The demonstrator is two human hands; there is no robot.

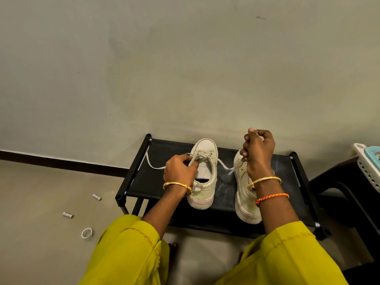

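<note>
Two sneakers (205, 149) (244, 199); left hand (180, 168) and right hand (258, 153) pinch one lace (155, 167).

The cream sneaker (206, 175) is standing upright on the black rack (273, 182), toe pointing at the wall. Its white lace (153, 166) is trailing loose to the left, and its other end is running up into my right fingers (249, 140). A second cream sneaker (244, 199) is sitting just beside it.

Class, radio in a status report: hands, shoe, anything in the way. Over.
Left hand pinches lace at sneaker tongue. Right hand holds lace end raised. Second sneaker alongside, nothing blocking.
</note>
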